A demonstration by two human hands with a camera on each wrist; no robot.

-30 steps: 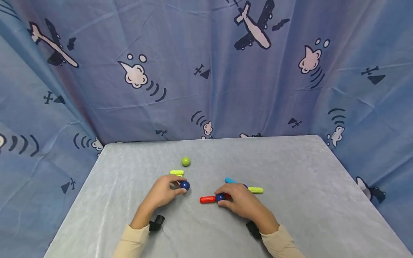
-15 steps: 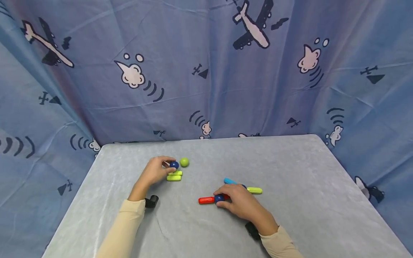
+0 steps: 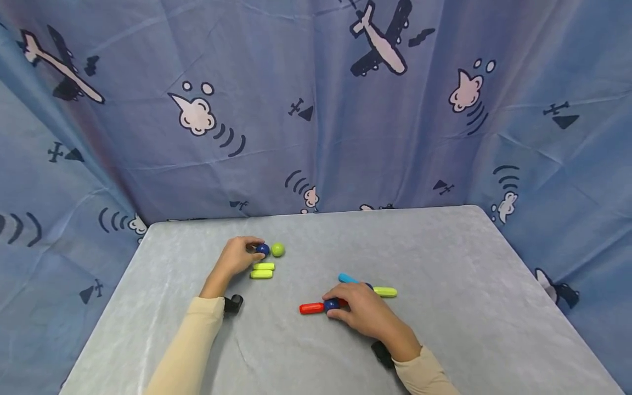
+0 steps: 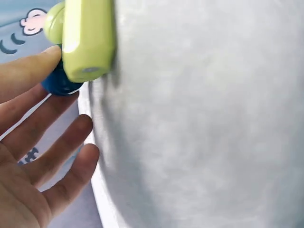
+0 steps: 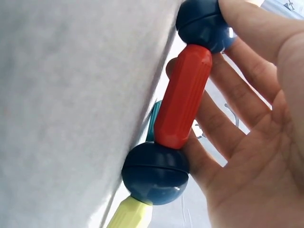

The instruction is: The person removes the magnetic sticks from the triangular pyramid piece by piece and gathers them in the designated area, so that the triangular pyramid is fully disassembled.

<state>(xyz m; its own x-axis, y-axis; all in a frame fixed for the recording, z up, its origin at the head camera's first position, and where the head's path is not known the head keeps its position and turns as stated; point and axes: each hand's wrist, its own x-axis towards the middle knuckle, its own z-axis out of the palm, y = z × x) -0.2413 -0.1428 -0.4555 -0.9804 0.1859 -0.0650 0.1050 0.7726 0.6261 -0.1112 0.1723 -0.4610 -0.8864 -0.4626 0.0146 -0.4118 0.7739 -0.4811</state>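
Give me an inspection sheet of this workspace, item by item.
Surface: grey table, cloth-covered.
Job's things: blue ball beside green ball; two green sticks side by side; red stick, blue-ball joint, cyan stick and green stick joined.
Clutter: nothing seen.
Hands: left hand pinches the blue ball; right hand holds the joined piece.
Cables: nothing seen.
Surroundings: blue airplane-print curtain.

Left hand (image 3: 237, 257) at table's (image 3: 444, 307) rear left, touching a ball (image 3: 263, 249); second ball (image 3: 278, 249) just right of it, two short rods (image 3: 261, 270) in front. Right hand (image 3: 362, 315) front centre over a rod-and-ball chain (image 3: 316, 307).
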